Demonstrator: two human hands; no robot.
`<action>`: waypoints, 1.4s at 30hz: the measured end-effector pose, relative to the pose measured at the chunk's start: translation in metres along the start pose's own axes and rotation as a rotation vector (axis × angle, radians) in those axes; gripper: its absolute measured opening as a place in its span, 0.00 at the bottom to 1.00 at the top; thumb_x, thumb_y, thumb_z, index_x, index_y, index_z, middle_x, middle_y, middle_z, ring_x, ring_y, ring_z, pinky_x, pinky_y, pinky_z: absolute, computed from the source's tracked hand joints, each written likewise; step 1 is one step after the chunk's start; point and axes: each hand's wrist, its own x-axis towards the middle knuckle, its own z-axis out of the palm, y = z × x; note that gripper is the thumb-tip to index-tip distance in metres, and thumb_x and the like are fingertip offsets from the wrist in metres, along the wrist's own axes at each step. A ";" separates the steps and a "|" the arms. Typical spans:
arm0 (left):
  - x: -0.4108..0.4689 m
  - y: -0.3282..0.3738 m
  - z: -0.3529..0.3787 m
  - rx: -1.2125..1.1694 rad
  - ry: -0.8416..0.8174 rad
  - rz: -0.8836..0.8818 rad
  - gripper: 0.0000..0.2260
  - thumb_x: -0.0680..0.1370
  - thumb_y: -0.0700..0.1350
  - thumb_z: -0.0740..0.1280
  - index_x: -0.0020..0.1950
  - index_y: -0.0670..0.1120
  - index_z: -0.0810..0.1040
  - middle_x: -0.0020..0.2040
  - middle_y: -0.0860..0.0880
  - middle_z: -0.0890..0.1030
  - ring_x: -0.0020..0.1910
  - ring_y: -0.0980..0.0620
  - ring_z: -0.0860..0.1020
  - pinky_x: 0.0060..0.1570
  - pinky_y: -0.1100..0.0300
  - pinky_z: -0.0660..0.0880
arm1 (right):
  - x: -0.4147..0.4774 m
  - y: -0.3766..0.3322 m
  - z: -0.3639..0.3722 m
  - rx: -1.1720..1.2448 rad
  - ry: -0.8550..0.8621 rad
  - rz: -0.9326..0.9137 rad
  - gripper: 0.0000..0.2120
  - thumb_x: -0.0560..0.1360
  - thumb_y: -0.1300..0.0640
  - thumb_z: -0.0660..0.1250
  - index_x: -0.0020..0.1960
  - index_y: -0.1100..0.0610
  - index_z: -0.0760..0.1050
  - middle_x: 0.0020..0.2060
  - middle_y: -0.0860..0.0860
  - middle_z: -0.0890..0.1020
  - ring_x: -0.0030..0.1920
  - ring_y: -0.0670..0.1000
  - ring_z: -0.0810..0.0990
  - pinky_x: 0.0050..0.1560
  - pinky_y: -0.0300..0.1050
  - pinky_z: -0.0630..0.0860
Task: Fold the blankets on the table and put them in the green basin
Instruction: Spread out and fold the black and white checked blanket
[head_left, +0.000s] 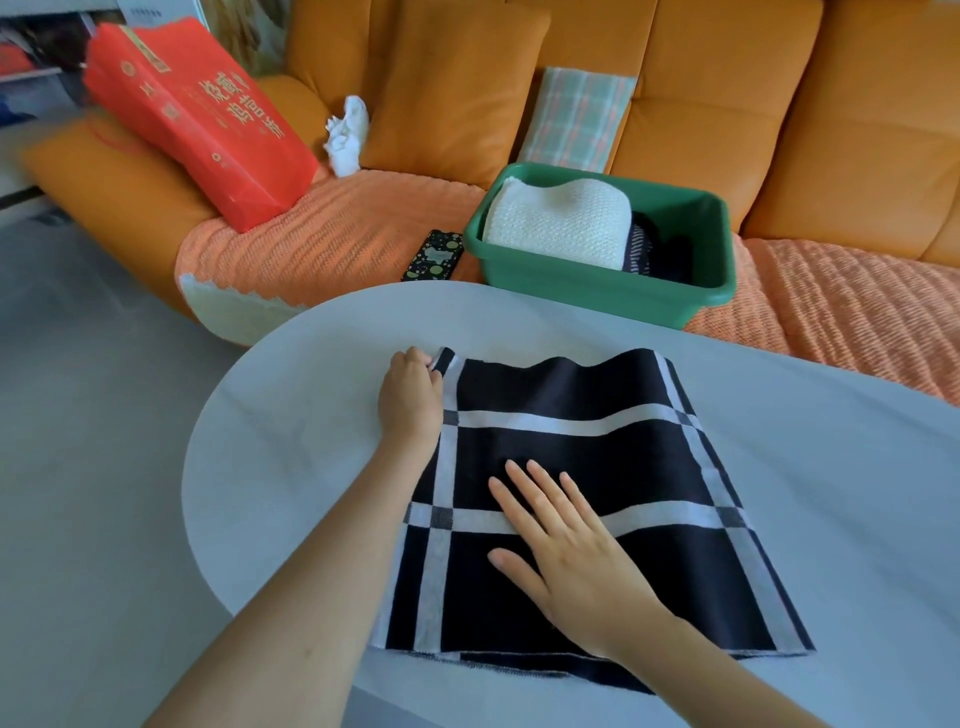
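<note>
left hand (410, 396), right hand (574, 553), forearms (311, 577) (both bare)

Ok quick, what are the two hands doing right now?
Left hand: closed, fingers pinching the far left corner of the black blanket.
Right hand: open, fingers straight, lying flat on the blanket.

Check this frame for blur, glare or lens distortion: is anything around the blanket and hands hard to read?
Head view: soft, even light, no glare on the table, barely any shadow under the left hand and right hand; the blanket is sharp; the red bag at upper left is smeared; the wide lens bows the table edge.
</note>
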 end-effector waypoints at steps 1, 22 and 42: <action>-0.001 0.000 0.000 0.042 0.007 0.029 0.11 0.79 0.42 0.62 0.60 0.39 0.72 0.57 0.40 0.74 0.54 0.42 0.74 0.52 0.52 0.71 | 0.000 -0.001 0.000 0.008 -0.017 0.006 0.28 0.81 0.38 0.44 0.75 0.52 0.58 0.73 0.51 0.63 0.74 0.52 0.59 0.68 0.54 0.52; -0.185 -0.032 -0.100 -0.149 -0.109 -0.010 0.10 0.74 0.44 0.70 0.54 0.46 0.77 0.46 0.51 0.76 0.41 0.56 0.75 0.43 0.60 0.69 | -0.090 0.026 -0.034 0.288 0.125 -0.026 0.20 0.68 0.48 0.71 0.60 0.49 0.78 0.60 0.45 0.78 0.60 0.48 0.75 0.64 0.44 0.66; -0.191 -0.042 -0.118 -0.230 -0.080 -0.077 0.05 0.77 0.41 0.66 0.52 0.45 0.73 0.40 0.48 0.76 0.41 0.49 0.75 0.37 0.62 0.66 | -0.101 0.012 -0.046 0.124 0.626 -0.116 0.06 0.73 0.64 0.68 0.47 0.58 0.83 0.40 0.50 0.81 0.41 0.51 0.79 0.54 0.43 0.76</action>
